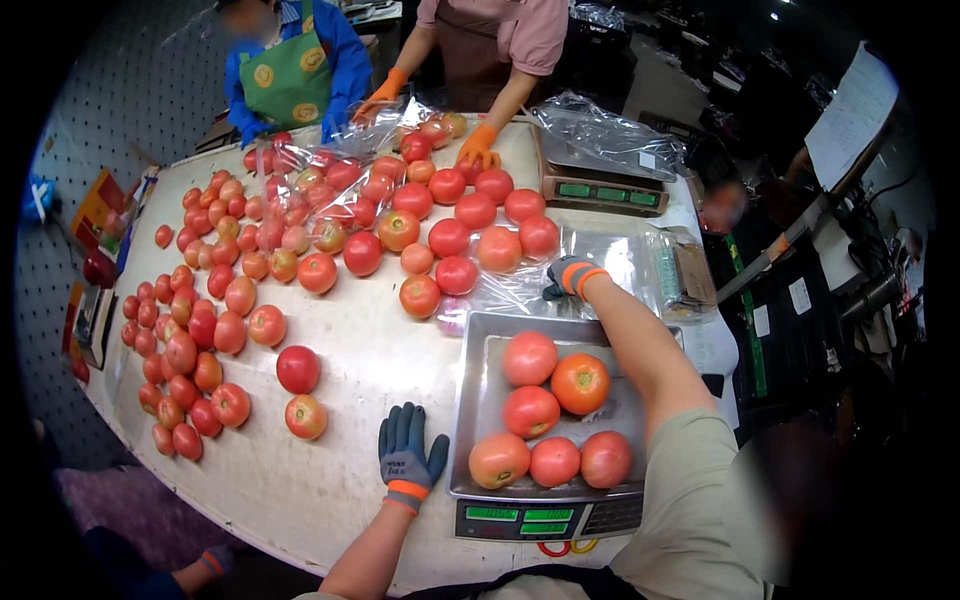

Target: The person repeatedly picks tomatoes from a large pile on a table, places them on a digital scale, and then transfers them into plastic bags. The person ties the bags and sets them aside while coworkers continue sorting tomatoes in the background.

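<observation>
My left hand (409, 454), in a dark grey-green coated work glove with an orange cuff band, lies flat on the table left of the scale, its fingers spread and holding nothing. Beside it stands a digital weighing scale (551, 519) with lit green displays. Several large tomatoes (531, 412) sit in its metal tray (469, 390). Beyond the tray my right hand (574, 277), gloved alike, reaches over clear plastic bags (510, 292). Its fingers are curled and point down at the plastic; whether they grip it is hidden.
Many loose tomatoes (180, 352) cover the table's (360, 345) left and far parts. Opposite, a person in orange gloves (478, 148) touches a tomato; another wears a green apron (289, 79). A second scale (604, 191) bears crumpled plastic. Red- and yellow-handled scissors (555, 551) lie by the near scale.
</observation>
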The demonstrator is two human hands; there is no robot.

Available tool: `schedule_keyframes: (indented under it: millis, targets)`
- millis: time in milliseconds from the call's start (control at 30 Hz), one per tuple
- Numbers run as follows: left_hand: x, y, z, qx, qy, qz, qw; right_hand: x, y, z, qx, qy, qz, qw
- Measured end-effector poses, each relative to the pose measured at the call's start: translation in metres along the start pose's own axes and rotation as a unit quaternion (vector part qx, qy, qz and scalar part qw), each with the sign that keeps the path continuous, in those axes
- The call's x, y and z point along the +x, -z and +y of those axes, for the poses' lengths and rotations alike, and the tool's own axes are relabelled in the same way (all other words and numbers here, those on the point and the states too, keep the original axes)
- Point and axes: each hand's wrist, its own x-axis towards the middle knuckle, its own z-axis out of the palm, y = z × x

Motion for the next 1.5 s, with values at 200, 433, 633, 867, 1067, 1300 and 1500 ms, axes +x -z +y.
schedule_keyframes:
  millis: [200,433,633,867,1067,1300,1500]
  targets:
    - [-0.003,0.001,-0.001,-0.002,0.002,-0.001,1.0,-0.037,0.04,-0.009,0.028,-0.064,0.154,0.986]
    - [0.002,0.002,-0.006,-0.075,0.014,0.026,0.997,-0.186,0.172,-0.06,-0.07,0.072,0.359,0.928]
    - [0.063,0.09,0.014,-0.759,0.149,-0.06,0.631,-0.294,0.193,-0.101,-0.084,0.394,0.505,0.763]
    - [0.01,0.175,0.062,-0.849,0.052,-0.143,0.506,-0.359,0.138,-0.137,-0.15,0.355,0.414,0.825]
    - [-0.03,0.169,0.045,-0.408,0.081,0.032,0.909,-0.372,0.066,-0.187,-0.233,0.094,0.422,0.871]
    - [-0.094,0.207,0.055,-0.261,-0.064,-0.047,0.962,-0.384,-0.017,-0.303,0.25,0.362,0.283,0.852]
    - [-0.118,0.223,0.033,-0.156,-0.253,0.184,0.937,-0.368,-0.017,-0.299,0.31,0.367,0.332,0.812]
